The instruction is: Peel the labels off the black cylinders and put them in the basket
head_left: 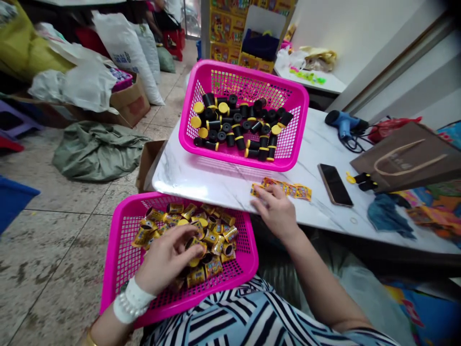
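My left hand [169,257] is over the lower pink basket [111,250], its fingers curled round a small yellow-wrapped piece among many wrapped cylinders [214,266]. On the white marbled table, my right hand [275,209] has its fingertips on a small stack of yellow and orange printed wrappers [300,191]. Behind the hands, the upper pink basket [245,166] stands on the table and holds many black cylinders [237,130], several with yellow caps.
On the table's right side lie a phone [334,185], a blue heat gun [345,124], a brown paper bag [406,154], and a blue cloth [389,216]. Sacks [126,53] and a green cloth bundle [97,151] are on the floor at left. A person sits in the background.
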Demonstrator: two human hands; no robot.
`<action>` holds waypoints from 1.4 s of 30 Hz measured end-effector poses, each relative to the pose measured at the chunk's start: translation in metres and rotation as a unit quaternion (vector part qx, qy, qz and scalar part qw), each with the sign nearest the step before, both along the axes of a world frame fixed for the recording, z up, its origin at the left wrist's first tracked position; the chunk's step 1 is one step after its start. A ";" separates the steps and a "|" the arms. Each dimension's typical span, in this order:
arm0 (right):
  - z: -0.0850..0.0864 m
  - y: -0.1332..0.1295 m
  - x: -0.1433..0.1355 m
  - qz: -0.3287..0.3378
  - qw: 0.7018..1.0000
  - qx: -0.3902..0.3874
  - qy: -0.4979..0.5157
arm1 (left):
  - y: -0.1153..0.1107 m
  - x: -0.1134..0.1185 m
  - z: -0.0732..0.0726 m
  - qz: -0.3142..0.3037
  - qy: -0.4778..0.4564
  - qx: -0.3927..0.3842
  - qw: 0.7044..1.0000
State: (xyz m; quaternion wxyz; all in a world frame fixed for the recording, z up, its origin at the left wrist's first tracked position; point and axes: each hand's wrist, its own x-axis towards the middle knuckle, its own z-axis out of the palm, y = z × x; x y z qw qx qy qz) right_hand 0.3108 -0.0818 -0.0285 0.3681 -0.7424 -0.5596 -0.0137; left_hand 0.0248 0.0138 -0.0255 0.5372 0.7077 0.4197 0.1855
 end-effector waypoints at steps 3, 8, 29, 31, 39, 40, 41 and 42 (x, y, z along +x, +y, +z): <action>-0.007 0.002 0.022 -0.021 0.998 -0.024 -0.046 | 0.003 0.002 0.006 0.061 0.004 0.128 0.990; -0.007 0.010 0.005 -0.020 0.998 0.057 -0.036 | 0.002 0.033 0.018 0.011 -0.050 -0.036 0.998; 0.023 0.053 -0.061 0.106 0.919 0.022 0.379 | 0.041 0.074 0.041 0.090 -0.218 -0.010 0.972; 0.020 0.052 -0.067 0.069 0.917 0.064 0.387 | 0.027 0.069 0.043 0.139 -0.235 -0.031 0.962; 0.016 0.043 -0.080 0.059 0.911 0.089 0.397 | -0.005 0.065 0.041 0.172 -0.245 -0.043 0.953; 0.016 0.042 -0.081 0.061 0.915 0.092 0.389 | -0.004 0.066 0.041 0.172 -0.244 -0.034 0.954; 0.015 0.042 -0.082 0.064 0.919 0.097 0.376 | -0.003 0.067 0.041 0.168 -0.242 -0.022 0.955; 0.014 0.041 -0.083 0.069 0.927 0.102 0.356 | -0.002 0.068 0.041 0.162 -0.239 -0.007 0.957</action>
